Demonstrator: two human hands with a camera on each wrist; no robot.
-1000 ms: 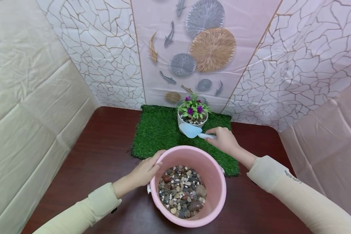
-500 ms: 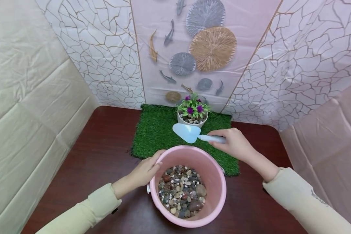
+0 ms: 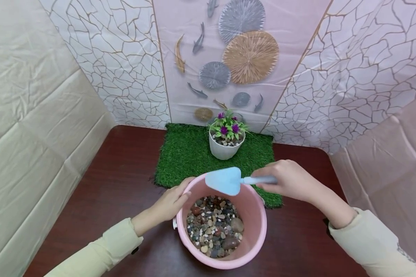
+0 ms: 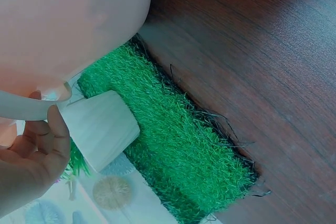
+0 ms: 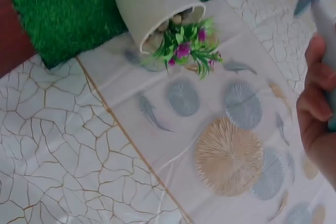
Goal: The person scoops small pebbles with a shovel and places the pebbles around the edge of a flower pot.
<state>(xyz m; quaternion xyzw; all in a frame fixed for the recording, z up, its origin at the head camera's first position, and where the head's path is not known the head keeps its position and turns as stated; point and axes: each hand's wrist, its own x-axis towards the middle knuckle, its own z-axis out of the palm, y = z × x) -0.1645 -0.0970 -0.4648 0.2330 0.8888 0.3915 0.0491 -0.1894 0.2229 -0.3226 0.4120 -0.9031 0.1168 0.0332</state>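
A pink bucket (image 3: 254, 223) stands near the middle of the table, with mixed pebbles (image 3: 215, 231) lying in its bottom. My left hand (image 3: 170, 202) grips its rim on the left; the left wrist view shows the fingers (image 4: 59, 129) bent at the rim from below. Over the far part of the bucket is a garden trowel (image 3: 225, 181) with a light blue blade pointing left. My right hand (image 3: 291, 182) holds its handle, which the palm partly hides. Beyond the bucket stands a white flowerpot (image 3: 225, 151) with pebbles and a purple-flowered plant (image 3: 230, 127).
An artificial grass mat (image 3: 183, 154) lies under the flowerpot and reaches toward the bucket. The dark red wooden table (image 3: 131, 165) extends on both sides. Behind it hangs a patterned cloth backdrop (image 3: 135, 57), and pale cloth walls (image 3: 38, 127) close in the sides.
The right hand has brought the trowel from in front of the flowerpot toward me, over the bucket's far rim. The flowerpot's front now shows. The left hand and bucket have stayed put.
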